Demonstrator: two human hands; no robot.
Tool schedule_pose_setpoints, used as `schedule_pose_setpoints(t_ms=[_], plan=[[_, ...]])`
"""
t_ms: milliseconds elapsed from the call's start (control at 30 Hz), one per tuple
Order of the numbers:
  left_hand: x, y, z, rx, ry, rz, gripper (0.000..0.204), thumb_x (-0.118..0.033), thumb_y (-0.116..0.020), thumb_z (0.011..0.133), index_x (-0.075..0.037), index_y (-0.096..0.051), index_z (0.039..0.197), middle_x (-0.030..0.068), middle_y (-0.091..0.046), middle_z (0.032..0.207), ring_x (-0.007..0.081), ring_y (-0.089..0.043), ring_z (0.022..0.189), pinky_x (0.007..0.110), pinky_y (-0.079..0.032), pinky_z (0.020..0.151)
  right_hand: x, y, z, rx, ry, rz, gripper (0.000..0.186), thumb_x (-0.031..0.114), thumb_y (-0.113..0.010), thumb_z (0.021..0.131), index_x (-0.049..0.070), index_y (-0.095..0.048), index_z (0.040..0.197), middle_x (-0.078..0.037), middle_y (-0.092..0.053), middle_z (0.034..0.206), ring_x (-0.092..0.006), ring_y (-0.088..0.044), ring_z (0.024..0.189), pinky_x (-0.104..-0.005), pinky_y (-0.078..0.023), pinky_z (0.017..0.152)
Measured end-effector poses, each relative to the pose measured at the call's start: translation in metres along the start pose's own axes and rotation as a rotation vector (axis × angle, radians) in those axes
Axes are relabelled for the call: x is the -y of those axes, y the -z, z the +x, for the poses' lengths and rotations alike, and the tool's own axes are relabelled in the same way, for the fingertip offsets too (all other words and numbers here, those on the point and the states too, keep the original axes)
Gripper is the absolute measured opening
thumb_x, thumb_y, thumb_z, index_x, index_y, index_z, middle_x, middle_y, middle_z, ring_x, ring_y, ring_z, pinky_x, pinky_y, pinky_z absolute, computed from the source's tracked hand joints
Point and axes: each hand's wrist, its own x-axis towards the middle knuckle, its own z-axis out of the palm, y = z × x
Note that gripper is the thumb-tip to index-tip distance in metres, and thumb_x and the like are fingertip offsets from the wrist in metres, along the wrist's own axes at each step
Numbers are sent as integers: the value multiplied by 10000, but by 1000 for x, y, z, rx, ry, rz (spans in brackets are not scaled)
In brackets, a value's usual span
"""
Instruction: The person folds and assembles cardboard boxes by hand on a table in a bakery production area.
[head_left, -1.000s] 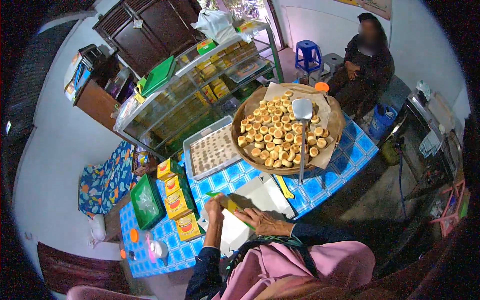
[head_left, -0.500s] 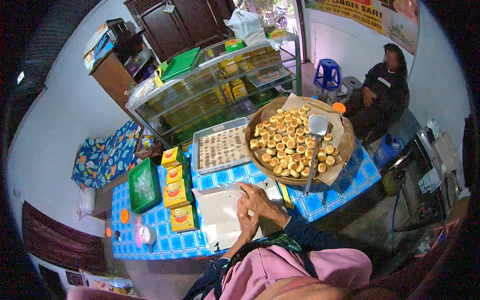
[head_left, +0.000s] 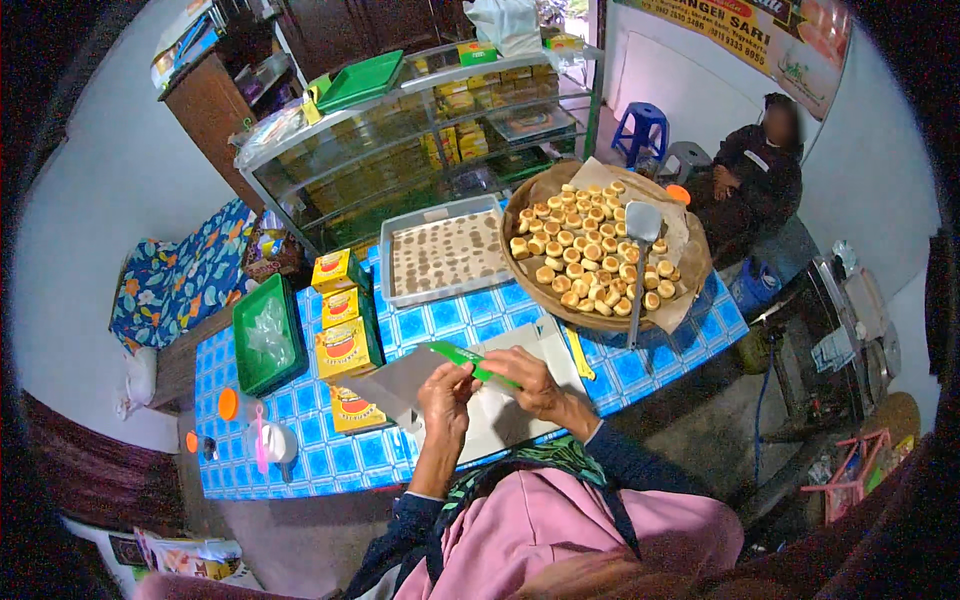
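Observation:
My left hand (head_left: 446, 402) pinches the near edge of a flat carton sheet (head_left: 398, 382), grey-white on the inner side with a green strip at its fold. The fingers of my right hand (head_left: 532, 384) are closed on the green part at its right end. The sheet is tilted up off the table, partly bent. Below my hands lie more pale carton sheets (head_left: 490, 428). A row of folded yellow and green boxes (head_left: 348, 347) stands just left of the sheet.
A round woven tray (head_left: 515, 275) of small browned cakes holds a metal spatula (head_left: 637, 270). Behind are a paper-lined shallow tray (head_left: 393, 290) and a glass display case (head_left: 340, 185). A green tray (head_left: 250, 375) and white cup (head_left: 280, 443) stand left. A person (head_left: 750, 185) sits far right.
My hands were close together over a flat sheet; now they are apart, with the carton sheet raised and its green side showing. The whole view has shifted slightly.

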Motion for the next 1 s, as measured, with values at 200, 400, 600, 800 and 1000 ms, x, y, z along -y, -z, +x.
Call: schedule_pose_setpoints(t_ms=[200, 400, 600, 800, 1000], plan=[[-14, -19, -29, 142, 8, 39, 158, 45, -652, 739, 31, -609, 890, 105, -654, 788, 185, -635, 636, 268, -545, 567, 25, -11, 0, -260, -162, 145, 238, 58, -519, 895, -2, -556, 1122, -184, -601, 1077, -355, -580, 974, -420, -468, 851], [37, 15, -7, 64, 97, 159, 89, 13, -664, 746, 24, -614, 818, 104, -645, 745, 178, -617, 588, 273, -526, 492, 44, -18, -27, -37, -416, -608, 333, 75, -573, 841, 35, -543, 1169, -175, -568, 900, -348, -558, 919, -456, -448, 792], [59, 24, -1, 185, 7, 246, 57, -10, -656, 770, 34, -654, 807, 103, -646, 713, 162, -607, 559, 267, -518, 500, 55, -6, -44, -168, -482, -501, 222, 51, -648, 774, 17, -626, 992, -143, -537, 826, -301, -597, 703, -376, -475, 541], [60, 7, -13, 218, -35, 304, 36, 25, -618, 747, 18, -647, 767, 56, -632, 707, 115, -553, 567, 233, -426, 514, 46, -7, -56, 26, -321, -375, 175, 19, -569, 764, -6, -590, 936, -148, -515, 834, -316, -596, 729, -394, -511, 592], [61, 14, -12, 304, -94, 412, 42, 25, -632, 732, -8, -654, 742, 14, -614, 681, 73, -517, 562, 221, -377, 510, 43, -18, -50, 69, -268, -616, 76, 47, -579, 761, 7, -517, 778, -140, -483, 794, -292, -569, 679, -385, -484, 539]])
